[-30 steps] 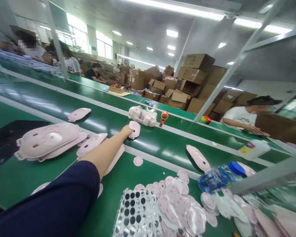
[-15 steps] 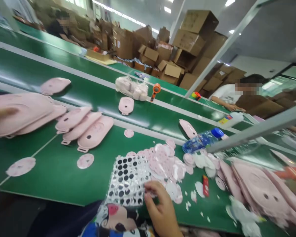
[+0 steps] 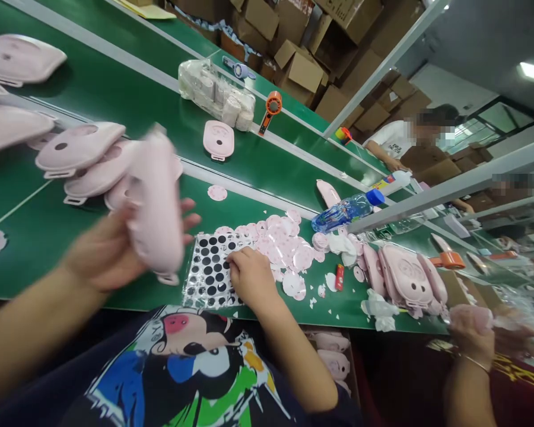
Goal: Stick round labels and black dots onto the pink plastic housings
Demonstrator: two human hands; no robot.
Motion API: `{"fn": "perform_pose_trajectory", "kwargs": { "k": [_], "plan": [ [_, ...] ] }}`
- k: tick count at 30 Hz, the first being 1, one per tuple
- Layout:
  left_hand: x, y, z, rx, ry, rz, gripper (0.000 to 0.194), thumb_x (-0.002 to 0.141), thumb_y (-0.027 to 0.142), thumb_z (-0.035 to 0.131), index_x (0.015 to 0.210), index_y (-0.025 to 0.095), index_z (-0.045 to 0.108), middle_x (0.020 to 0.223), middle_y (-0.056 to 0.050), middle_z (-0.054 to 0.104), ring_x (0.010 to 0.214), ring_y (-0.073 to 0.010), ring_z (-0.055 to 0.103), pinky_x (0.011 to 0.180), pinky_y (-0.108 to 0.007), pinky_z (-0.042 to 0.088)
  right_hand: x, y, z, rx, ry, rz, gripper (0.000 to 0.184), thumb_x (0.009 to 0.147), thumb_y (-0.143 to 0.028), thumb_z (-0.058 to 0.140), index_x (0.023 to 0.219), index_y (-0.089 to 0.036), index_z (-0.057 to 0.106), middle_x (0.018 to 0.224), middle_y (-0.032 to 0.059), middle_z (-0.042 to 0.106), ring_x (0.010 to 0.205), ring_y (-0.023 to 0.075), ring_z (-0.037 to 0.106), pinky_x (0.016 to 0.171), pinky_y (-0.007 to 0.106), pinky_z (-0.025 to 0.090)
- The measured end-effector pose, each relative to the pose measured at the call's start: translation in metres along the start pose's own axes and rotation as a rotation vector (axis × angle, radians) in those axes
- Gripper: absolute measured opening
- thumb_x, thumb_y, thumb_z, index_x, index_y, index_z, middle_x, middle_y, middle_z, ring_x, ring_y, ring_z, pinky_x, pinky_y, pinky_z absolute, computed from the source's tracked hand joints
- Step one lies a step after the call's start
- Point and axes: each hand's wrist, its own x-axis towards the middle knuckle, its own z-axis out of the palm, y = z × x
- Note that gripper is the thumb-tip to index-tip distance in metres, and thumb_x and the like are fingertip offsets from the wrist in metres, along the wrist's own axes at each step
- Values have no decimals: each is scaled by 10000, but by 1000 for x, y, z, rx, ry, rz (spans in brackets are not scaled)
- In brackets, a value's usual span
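Observation:
My left hand grips a pink plastic cover, raised on edge over the bench and blurred by motion. The fingers reach round behind it. My right hand is on a sheet of black round stickers, its fingers bent and closed at the sheet's upper right part. Whatever may be between those fingertips is hidden. Several more pink covers lie overlapped at the left. Right of the sheet is a heap of round pink patterned discs.
A blue-capped bottle lies near a slanted metal post. Farther back are an orange handheld fan and a bagged bundle. Stacked pink covers stand at right, close to a co-worker's hand. A red tube lies nearer me.
My left hand has come in from the far left, now with a pink cover in it. My right hand has shifted from the sheet's right edge onto the stickers. The view has tipped downward.

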Motion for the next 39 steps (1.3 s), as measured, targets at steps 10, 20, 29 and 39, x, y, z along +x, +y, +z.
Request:
{"fn": "perform_pose_trajectory", "kwargs": {
  "k": [10,20,29,39],
  "plan": [
    [11,-51,16,-138,84,-228,319,945,239,522,1222,135,641,1309,-137,645,1301,-311,528,1056,-484,478,7,1,-5,-43,-91,-88,85,817,-227,560,837,-206,640,937,34,588,933,207,536,802,337,373],
    [12,-54,12,-142,29,-216,329,950,297,496,1192,143,658,1287,-142,656,1309,-333,514,1047,-498,481,13,-3,-8,-60,-126,-56,111,843,-243,525,894,-188,606,947,65,600,920,234,542,805,374,394],
    [8,-51,13,-206,59,-224,316,959,273,499,1203,136,647,1302,-139,651,1289,-319,539,1024,-494,502,13,-2,-13,-41,-159,-120,39,799,-206,558,796,-202,596,912,27,588,933,207,552,814,338,375],
    [5,-49,13,-210,34,-219,308,958,299,496,1157,141,670,1292,-135,658,1302,-323,526,1035,-487,495,-5,-3,-6,-86,-77,-79,157,905,-195,517,962,-222,661,1011,44,630,1011,212,542,893,368,337]
  ]
}}
